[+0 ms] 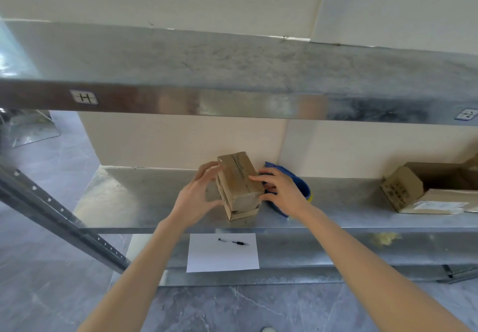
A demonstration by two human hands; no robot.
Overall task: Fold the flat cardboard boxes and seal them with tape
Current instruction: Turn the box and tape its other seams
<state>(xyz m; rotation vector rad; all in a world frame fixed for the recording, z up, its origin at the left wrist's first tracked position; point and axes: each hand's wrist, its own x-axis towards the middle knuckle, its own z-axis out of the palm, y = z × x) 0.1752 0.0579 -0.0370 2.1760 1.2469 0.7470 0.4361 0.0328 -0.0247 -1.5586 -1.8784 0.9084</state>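
Folded box (239, 185): standing on the middle shelf (144, 197) at centre frame, closed, one corner turned toward the camera, a seam running along its top face (printing there too blurred to read).
Left hand (199, 194): at the box's left side, fingers spread and curved; thumb near the lower left face, fingertips by the upper edge; contact with the cardboard cannot be told for sure.
Right hand (280, 190): laid against the box's right side, fingers slightly apart, fingertips resting on the top right edge.
Blue object (301, 185): just behind and right of the right hand, on the same shelf, partly hidden by it (kind unclear).
Open box (429, 189): at the right edge of the frame on the same shelf, flaps open, a white label on its lower flap, well apart from the folded box.
Paper sheet (222, 252): white, on the lower shelf below centre.
Pen (233, 242): lying on the sheet near its top edge.
Upper shelf (232, 68): bare metal, spanning the top half of the frame.
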